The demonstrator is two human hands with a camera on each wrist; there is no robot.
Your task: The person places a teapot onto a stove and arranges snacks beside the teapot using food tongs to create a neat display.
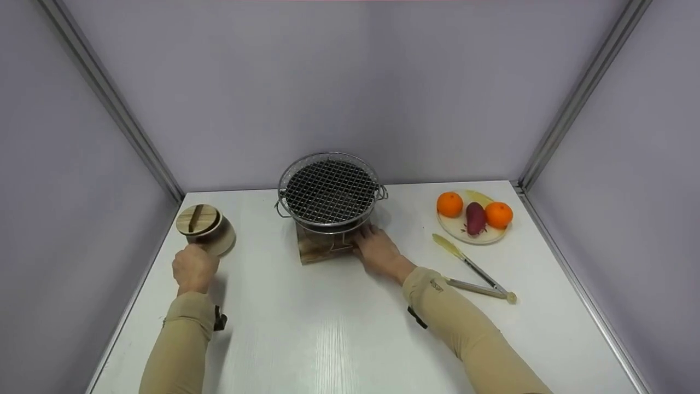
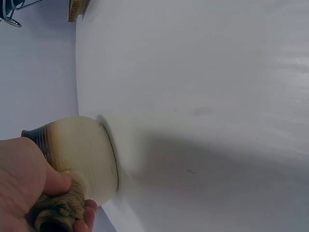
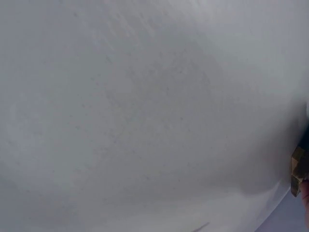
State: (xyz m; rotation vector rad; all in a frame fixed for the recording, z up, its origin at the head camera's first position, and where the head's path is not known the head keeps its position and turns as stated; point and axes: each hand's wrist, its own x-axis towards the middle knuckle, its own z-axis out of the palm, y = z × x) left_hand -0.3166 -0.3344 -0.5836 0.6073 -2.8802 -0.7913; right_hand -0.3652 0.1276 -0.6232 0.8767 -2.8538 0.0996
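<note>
My left hand (image 1: pixel 195 268) grips the side handle of a cream and brown ceramic pot (image 1: pixel 221 242) at the table's left. Rope binding (image 2: pixel 72 199) covers that handle, with the thumb and fingers curled round it in the left wrist view. On the pot sits a wooden lid (image 1: pixel 198 219) with a raised bar. At the back middle, my right hand (image 1: pixel 378 253) touches the right side of a wooden base (image 1: pixel 317 250), its fingers stretched along it. A round wire grill (image 1: pixel 331 191) with looped side handles stands over this base. Only fingers (image 3: pixel 305 193) of that hand show in the right wrist view.
To the right lies a plate (image 1: pixel 465 237) with two oranges (image 1: pixel 449 204) and a purple sweet potato (image 1: pixel 476 219). Spread tongs (image 1: pixel 478 271) lie in front of it, near the right sleeve. Grey walls (image 1: pixel 350 87) close off the back and sides.
</note>
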